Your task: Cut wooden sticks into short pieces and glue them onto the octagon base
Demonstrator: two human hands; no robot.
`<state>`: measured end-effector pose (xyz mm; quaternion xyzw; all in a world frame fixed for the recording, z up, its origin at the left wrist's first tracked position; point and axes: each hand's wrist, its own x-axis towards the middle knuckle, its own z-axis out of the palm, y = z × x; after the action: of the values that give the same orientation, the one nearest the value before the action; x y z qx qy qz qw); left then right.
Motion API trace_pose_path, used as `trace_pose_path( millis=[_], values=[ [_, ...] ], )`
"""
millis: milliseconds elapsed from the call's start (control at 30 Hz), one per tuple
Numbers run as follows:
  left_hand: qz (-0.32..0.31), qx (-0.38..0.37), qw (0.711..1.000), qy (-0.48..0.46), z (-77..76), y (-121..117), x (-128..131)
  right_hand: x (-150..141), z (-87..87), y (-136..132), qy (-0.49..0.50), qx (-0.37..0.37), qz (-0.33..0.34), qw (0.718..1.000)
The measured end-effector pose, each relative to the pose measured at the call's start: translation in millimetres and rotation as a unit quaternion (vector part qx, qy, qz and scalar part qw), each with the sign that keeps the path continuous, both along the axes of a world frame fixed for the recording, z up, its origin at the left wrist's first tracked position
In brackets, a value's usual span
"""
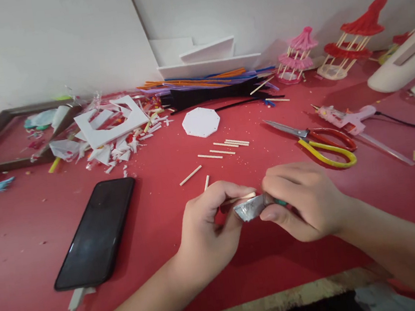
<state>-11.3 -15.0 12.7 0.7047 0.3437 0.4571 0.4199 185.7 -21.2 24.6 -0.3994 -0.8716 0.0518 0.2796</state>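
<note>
Between the thumb and fingers of my left hand [210, 225] is a thin wooden stick [249, 195], its end poking out toward the right. My right hand [304, 201] is closed round the handle of a short knife [251, 208]. The knife's broad metal blade lies close against the stick and my left fingers; whether it cuts in, I cannot tell. Just beyond my hands, several short cut sticks [222, 151] are scattered on the red table [151, 192]. Behind them lies a white octagonal board [201, 122] with small holes near its edge.
Scissors [319, 144] and a pink glue gun [350, 118] lie at the right. A black phone [96, 234] with a cable is at the left. White scraps [119, 151], bundled pipe cleaners [213, 80] and pink [296, 59] and red [356, 41] model towers stand farther back.
</note>
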Motion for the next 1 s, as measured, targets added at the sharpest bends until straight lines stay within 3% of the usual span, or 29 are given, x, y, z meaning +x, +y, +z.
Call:
trace_pose_path(
  millis=[633, 1000],
  values=[
    [-0.002, -0.047, 0.998, 0.032, 7.2, -3.5, -0.6, 2.0, -0.2, 0.9, -0.002, 0.021, -0.063, 0.998],
    [0.005, -0.016, 1.000, 0.020, 2.6, -1.8, -0.3, -3.7, -2.0, -2.0, -0.001, -0.002, -0.021, 1.000]
  ],
)
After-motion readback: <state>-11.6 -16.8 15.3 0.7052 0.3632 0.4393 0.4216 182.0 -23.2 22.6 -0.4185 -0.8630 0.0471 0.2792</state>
